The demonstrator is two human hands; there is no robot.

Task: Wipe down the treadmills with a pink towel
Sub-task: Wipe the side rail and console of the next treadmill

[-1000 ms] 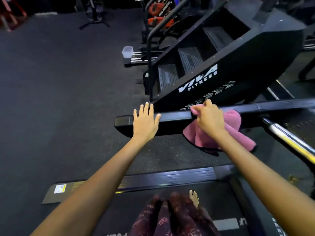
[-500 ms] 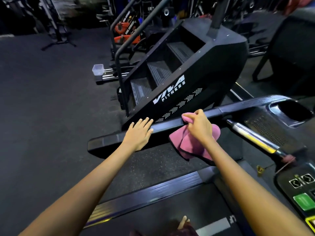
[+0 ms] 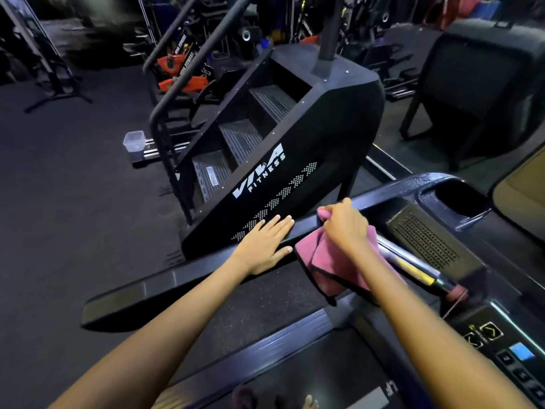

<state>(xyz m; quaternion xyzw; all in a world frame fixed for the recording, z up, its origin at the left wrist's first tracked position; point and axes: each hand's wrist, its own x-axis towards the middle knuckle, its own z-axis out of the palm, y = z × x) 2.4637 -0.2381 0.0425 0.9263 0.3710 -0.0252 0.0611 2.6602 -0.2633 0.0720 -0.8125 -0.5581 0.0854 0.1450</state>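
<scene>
Wiping is under way on the treadmill's left handrail, the long black bar that runs from the lower left of the frame up toward the console at the right. Only the head view is given. How much of the rail is already clean cannot be read from its dark surface; as a judgement, the job is at an early to middle stage, since the console with its vent grille, the cup holder at the upper right, the silver and yellow grip bar and the button panel at the lower right all lie beyond the cloth. Any other treadmill would also be left to do.

The pink towel sits at the centre of the frame, draped over the rail, its black-edged corner hanging below the bar. The right hand grips it from above, fingers curled over the bunched top fold, so most of the cloth hangs under and behind the palm. The left hand rests flat on the rail just beside the towel, fingers straight and close together, holding nothing.
</scene>
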